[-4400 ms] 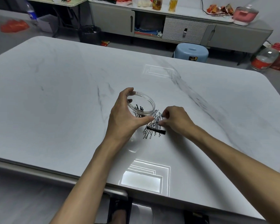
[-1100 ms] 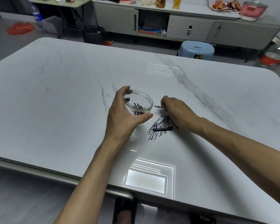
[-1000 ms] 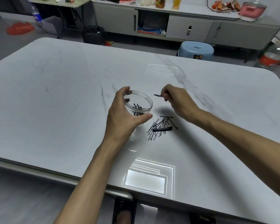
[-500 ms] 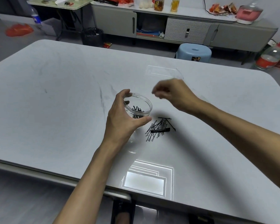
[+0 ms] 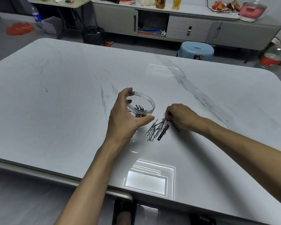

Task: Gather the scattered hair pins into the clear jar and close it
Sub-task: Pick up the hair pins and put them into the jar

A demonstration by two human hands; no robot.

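A clear round jar (image 5: 144,106) stands open on the white marble table (image 5: 63,98), with several black hair pins lying in its bottom. My left hand (image 5: 126,118) wraps around the jar's near side, thumb and fingers on its wall. Just right of the jar lies a loose pile of black hair pins (image 5: 157,129), with one wider black clip (image 5: 163,132) among them. My right hand (image 5: 181,116) rests at the pile's far right end, its fingertips pinched on the top of the pins. No lid can be made out.
A blue plastic stool (image 5: 195,51) stands beyond the table's far edge. A long grey sideboard (image 5: 185,25) with bottles and a pink pot runs along the back wall. A large bottle (image 5: 273,56) sits on the floor at the right. Bright lamp reflections lie on the tabletop.
My right hand carried a pin up over the jar, then came back down to the pile's far end. The left hand kept its hold on the jar.
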